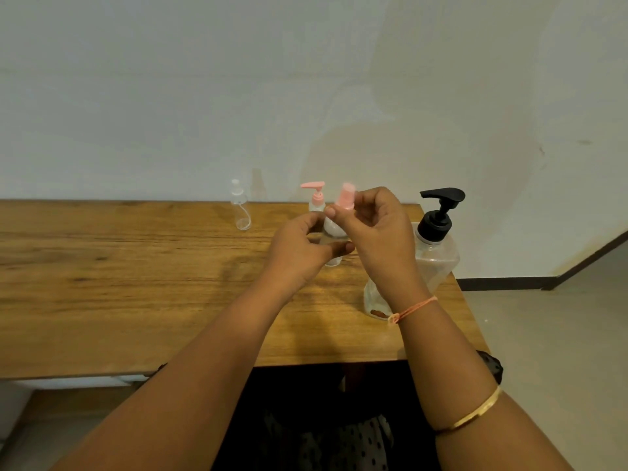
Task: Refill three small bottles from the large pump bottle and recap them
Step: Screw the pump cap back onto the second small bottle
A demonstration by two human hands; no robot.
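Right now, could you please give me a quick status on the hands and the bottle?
Left hand holds small bottle. Right hand pinches its pink cap. Nothing in the way.

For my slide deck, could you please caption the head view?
Left hand holds a small clear bottle while the right hand grips its pink cap, beside the large pump bottle.

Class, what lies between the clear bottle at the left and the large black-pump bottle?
Head view: a standing pink-pump bottle, and the left hand and right hand holding a pink-capped small bottle.
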